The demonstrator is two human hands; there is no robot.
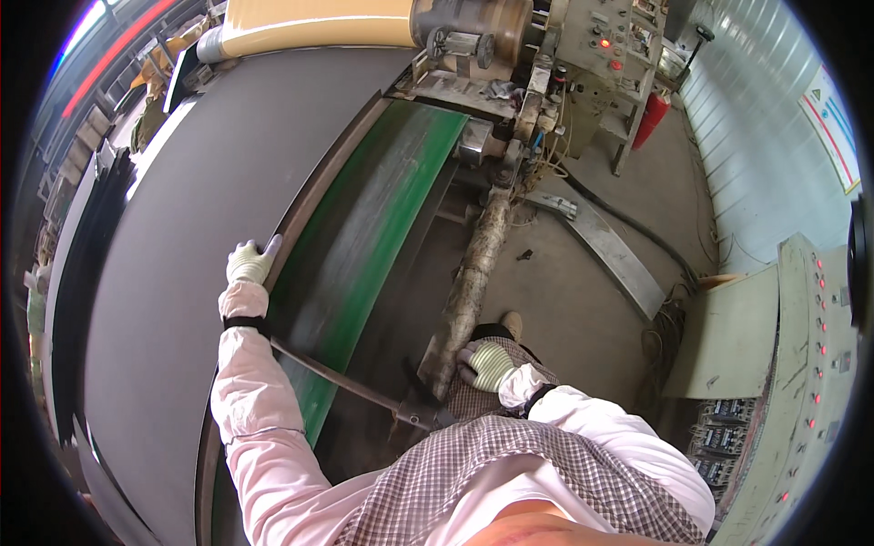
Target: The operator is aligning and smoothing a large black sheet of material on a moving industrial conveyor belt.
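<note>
a checked apron [437,473] and pale pink sleeves [259,378] fill the near side of a factory scene, a dark band [244,322] at each wrist. the gloved right hand [490,366] is low beside the apron's far part, near a stained round beam [478,259]; its fingers are curled, but whether they close on anything cannot be told. a shoe [513,322] shows just beyond it. a slim metal bar [332,373] crosses above a green belt [364,264] that runs alongside the beam. farther out, the gloved left hand [248,263] lies at the right edge of a wide dark grey sheet [191,237], thumb spread from the fingers; whether they pinch that edge cannot be told. the sheet spans the left part of the machine, its far edge reaching a glossy tan roll [319,25]. to the right, a pale control cabinet [792,355] dotted with red lights stands on the concrete floor [555,291], where a flat metal plank [610,250] lies at an angle. at the far end are a control panel [592,50] with lit red lamps, a red cylinder [650,120] and a ribbed pale wall [756,127].
</note>
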